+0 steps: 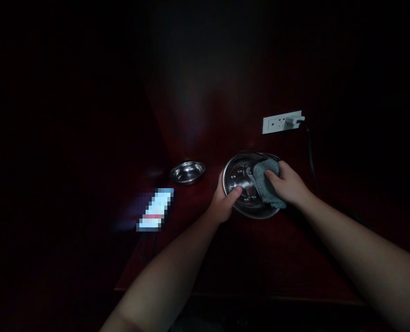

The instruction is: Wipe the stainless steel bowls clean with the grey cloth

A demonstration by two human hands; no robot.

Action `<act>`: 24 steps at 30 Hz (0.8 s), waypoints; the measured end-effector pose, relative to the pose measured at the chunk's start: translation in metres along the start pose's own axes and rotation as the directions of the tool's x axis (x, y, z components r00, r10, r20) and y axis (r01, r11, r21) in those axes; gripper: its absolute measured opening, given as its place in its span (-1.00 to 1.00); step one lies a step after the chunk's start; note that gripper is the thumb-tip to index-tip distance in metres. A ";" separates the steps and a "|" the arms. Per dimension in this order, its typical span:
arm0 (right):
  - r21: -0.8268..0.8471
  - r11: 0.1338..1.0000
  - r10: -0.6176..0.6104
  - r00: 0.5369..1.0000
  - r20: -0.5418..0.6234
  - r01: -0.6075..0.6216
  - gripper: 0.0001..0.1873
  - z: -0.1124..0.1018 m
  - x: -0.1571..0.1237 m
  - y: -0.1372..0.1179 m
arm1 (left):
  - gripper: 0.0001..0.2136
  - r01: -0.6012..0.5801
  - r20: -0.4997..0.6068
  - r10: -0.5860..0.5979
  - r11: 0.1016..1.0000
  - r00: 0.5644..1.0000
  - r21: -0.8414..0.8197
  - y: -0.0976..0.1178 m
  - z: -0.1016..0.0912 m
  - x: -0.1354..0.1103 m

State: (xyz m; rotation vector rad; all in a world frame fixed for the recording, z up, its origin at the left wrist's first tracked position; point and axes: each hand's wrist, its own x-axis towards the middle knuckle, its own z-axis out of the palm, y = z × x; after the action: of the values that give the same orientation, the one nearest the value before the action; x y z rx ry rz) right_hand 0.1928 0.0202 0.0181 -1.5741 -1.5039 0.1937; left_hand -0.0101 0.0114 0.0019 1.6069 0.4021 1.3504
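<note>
A shiny metal bowl (239, 177) is held up and tilted toward me above the dark red table. My left hand (224, 200) grips its left rim, thumb inside and fingers behind the wall. A grey-green cloth (265, 182) is pinched in my right hand (288, 182) and lies over the bowl's right rim, against its inner side. The thumb of that hand presses on the cloth; its other fingers are mostly hidden behind the cloth and rim.
A smaller metal bowl (187, 172) sits on the table (205, 258) to the left. Nearer me lies a lit, blurred-out screen (155, 210) with a cable below it. On the back panel is a white socket (277, 122) with a plug and dark cord (311, 152). Surroundings are very dark.
</note>
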 end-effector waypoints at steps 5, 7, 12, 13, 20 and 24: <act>0.002 1.000 0.006 1.000 0.000 -0.006 -0.84 0.000 0.000 0.001 | -0.39 0.010 -0.010 -0.010 1.000 1.000 0.008 0.000 0.000 0.000; 0.008 1.000 -0.003 1.000 -0.005 0.003 -0.84 0.000 0.001 0.001 | -0.39 -0.005 -0.009 0.005 1.000 1.000 0.004 0.000 0.000 0.000; 0.003 0.999 -0.034 0.999 -0.010 0.035 -0.85 0.000 0.001 0.002 | -0.41 0.016 -0.035 -0.015 1.000 0.999 0.026 0.002 0.000 0.000; 0.007 0.999 -0.045 0.999 -0.011 0.045 -0.85 0.000 0.001 0.002 | -0.42 0.013 -0.037 -0.012 1.000 0.999 0.027 0.002 0.000 0.000; 0.040 0.997 -0.072 0.997 0.018 0.071 -0.84 0.000 0.002 0.005 | -0.44 0.084 -0.065 -0.085 0.996 0.994 -0.019 0.005 0.000 0.002; 0.022 0.998 -0.063 0.998 0.011 0.063 -0.88 0.000 0.002 0.005 | -0.43 0.129 -0.098 -0.130 0.991 0.987 -0.017 0.003 0.000 0.001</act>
State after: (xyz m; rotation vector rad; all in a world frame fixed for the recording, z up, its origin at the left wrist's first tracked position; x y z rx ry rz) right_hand 0.1963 0.0225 0.0156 -1.5083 -1.5532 0.1830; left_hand -0.0106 0.0111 0.0051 1.4828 0.5484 1.3334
